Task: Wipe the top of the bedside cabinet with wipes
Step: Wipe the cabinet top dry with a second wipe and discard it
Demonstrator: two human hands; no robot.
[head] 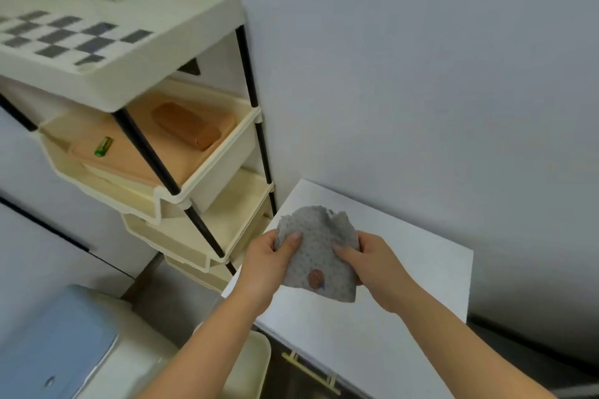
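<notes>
Above the bedside cabinet's (405, 269) near-left corner, both hands, left (264, 264) and right (372, 261), clutch a grey wipe (319, 249) by its sides, spreading it. Its brown smudge suggests some wiping done; I judge more remains.

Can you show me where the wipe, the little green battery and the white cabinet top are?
grey dotted wipe (319, 249), head view, middle of the cloth
small green battery (103, 146), head view, middle of its body
flat white cabinet top (421, 256), head view, bare surface right of the hands
</notes>
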